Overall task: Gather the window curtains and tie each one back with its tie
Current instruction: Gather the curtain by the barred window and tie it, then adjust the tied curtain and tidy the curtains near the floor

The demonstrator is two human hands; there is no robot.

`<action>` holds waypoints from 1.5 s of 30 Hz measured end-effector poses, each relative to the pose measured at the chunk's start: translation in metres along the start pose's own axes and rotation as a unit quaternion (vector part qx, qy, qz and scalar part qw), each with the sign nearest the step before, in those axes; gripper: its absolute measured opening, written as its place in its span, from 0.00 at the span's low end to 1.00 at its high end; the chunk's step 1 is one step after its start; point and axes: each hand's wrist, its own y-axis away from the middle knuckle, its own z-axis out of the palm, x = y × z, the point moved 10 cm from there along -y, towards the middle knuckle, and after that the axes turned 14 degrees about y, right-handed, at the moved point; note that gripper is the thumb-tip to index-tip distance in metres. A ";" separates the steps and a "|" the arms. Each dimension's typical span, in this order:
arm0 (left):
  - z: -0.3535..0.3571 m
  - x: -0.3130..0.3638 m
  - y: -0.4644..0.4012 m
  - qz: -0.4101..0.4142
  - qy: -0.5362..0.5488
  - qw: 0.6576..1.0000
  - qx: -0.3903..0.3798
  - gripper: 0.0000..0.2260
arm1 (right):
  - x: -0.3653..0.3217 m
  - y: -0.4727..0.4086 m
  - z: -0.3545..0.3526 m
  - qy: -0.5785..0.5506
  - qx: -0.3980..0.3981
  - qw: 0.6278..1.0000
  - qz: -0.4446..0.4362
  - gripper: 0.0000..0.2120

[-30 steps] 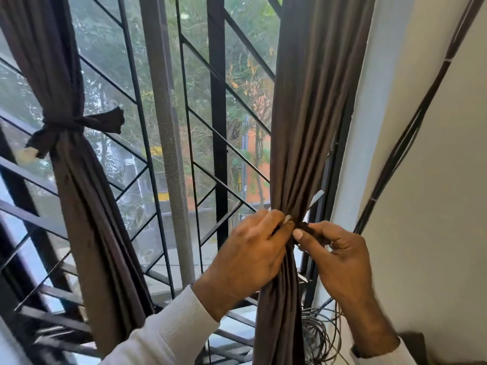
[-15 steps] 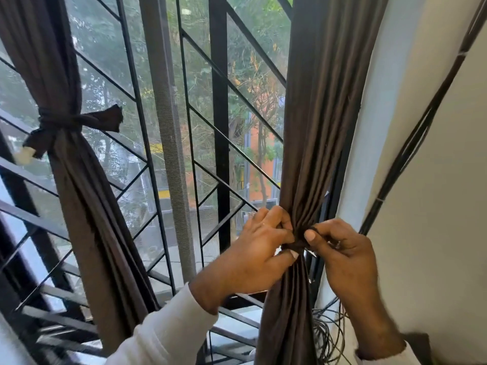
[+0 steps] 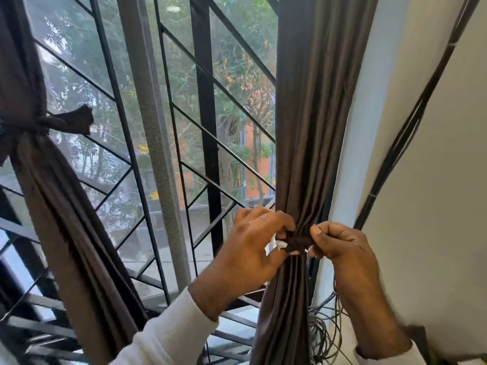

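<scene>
Dark brown pleated fabric curtain on the right (image 3: 311, 122) hangs at the right edge of the black metal window grille (image 3: 208, 127), bunched into a narrow waist approx. two-thirds down, fanning out again below. A matching dark brown fabric tie (image 3: 299, 242) wraps that waist; a small white tag (image 3: 279, 245) shows at its left side. Left hand (image 3: 253, 248) w/ fingers curled, thumb and fingertips pinching the tie's left end, back of hand to the camera, wrist in a white ribbed sleeve (image 3: 174, 335). Right hand (image 3: 342, 246) also curled, pinching the tie's right end, knuckles up. Both hands touch the gathered cloth, one each side. Second dark brown curtain on the left (image 3: 52, 206) at the grille's left edge, already cinched by its knotted brown tie (image 3: 63, 122). Black cables (image 3: 324, 335) coil below the right hand, beside the white wall (image 3: 434, 180).
</scene>
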 end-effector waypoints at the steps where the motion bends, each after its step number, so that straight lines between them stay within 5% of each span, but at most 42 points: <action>1: -0.001 0.004 0.002 0.026 -0.018 0.999 0.011 0.14 | 0.002 0.000 0.000 -0.005 -0.001 1.000 0.001 0.13; 5: 0.007 0.009 0.015 0.087 -0.084 0.992 0.020 0.04 | 0.008 -0.003 0.003 -0.024 0.001 1.000 0.008 0.12; 14: 0.007 0.006 0.031 0.084 -0.176 0.978 0.080 0.05 | 0.011 -0.013 -0.021 0.040 0.127 0.991 0.003 0.08; 37: 0.024 -0.005 0.039 0.042 -0.142 0.984 0.098 0.01 | -0.007 -0.053 -0.050 0.139 0.208 0.967 -0.049 0.07; 41: 0.023 -0.021 0.042 -0.002 -0.095 0.989 0.113 0.06 | 0.003 -0.035 -0.040 0.183 0.207 0.958 -0.079 0.01; 45: 0.023 -0.048 0.077 -0.074 -0.069 0.985 0.137 0.12 | 0.021 0.006 -0.041 0.171 0.258 0.947 -0.092 0.08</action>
